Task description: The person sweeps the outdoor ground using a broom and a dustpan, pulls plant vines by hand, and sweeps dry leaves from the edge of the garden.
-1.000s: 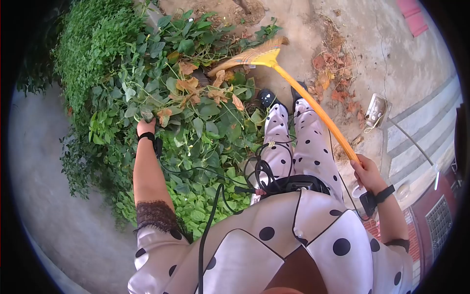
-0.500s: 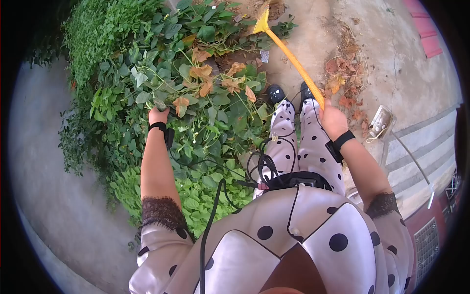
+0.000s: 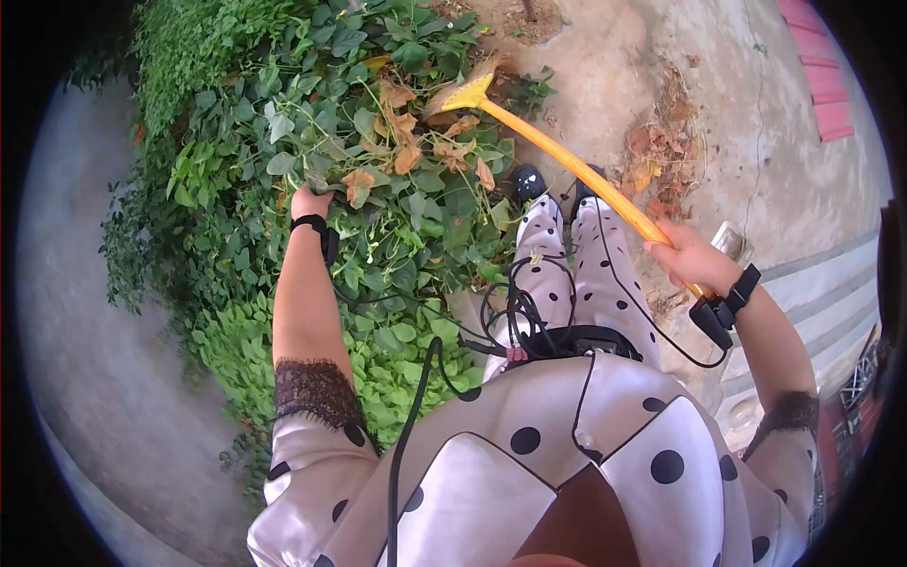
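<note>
My right hand is wrapped round the yellow handle of a broom. The handle slants up to the left, and the broom's yellow head and brown bristles reach the edge of the leafy vines, near several dry brown leaves. At the left, my left hand is closed on some of the green vine leaves, which partly cover its fingertips.
Swept-looking dry leaves lie on the bare ground to the right. A black cable loops at my waist. My shoes stand beside the vines. Pink-red slabs are at the upper right.
My right hand has moved right and down with the broom. The broom head has swung left and down to the vines. My left hand stays at nearly the same place among the leaves.
</note>
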Action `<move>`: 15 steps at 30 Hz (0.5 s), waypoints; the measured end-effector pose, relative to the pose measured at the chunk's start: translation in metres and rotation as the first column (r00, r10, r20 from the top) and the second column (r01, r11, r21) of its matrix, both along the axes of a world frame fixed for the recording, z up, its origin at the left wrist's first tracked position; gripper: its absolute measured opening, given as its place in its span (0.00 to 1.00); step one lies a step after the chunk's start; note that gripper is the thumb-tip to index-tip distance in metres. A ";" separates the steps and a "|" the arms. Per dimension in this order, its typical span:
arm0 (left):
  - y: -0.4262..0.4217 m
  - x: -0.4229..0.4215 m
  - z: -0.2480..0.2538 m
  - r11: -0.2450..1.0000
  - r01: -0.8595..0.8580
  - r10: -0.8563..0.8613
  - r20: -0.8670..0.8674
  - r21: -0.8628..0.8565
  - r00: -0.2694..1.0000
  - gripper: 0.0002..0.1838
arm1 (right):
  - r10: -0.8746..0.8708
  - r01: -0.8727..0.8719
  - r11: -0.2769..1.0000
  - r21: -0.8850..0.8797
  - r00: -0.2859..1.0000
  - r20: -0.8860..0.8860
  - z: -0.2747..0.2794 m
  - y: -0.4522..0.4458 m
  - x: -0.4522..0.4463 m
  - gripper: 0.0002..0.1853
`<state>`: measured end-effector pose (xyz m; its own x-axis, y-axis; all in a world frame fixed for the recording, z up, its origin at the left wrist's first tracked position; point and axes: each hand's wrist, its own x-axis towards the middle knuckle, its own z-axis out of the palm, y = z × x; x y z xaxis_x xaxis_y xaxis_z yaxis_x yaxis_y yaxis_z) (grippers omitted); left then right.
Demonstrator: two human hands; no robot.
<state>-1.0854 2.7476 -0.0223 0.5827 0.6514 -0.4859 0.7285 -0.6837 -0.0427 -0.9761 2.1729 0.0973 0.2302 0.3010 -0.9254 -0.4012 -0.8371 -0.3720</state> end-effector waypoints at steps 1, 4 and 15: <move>0.002 0.000 0.001 1.000 -0.018 0.018 -0.011 0.008 1.000 0.22 | -0.074 0.083 0.995 0.060 0.989 -0.128 0.005 0.000 0.006 0.10; 0.015 -0.013 0.000 0.996 -0.091 0.091 0.029 0.011 0.995 0.22 | -0.167 0.202 0.975 0.096 0.944 -0.286 0.021 0.002 0.013 0.07; 0.021 -0.102 -0.018 0.964 -0.265 0.265 0.117 -0.012 0.957 0.21 | -0.545 0.542 0.837 -0.076 0.814 -0.201 0.052 -0.056 -0.059 0.14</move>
<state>-1.1875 2.7685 -0.0400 0.4414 0.7917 -0.4224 0.8837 -0.4652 0.0515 -1.0352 2.1171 0.1494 0.1560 0.1700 -0.9730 -0.8580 -0.4648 -0.2188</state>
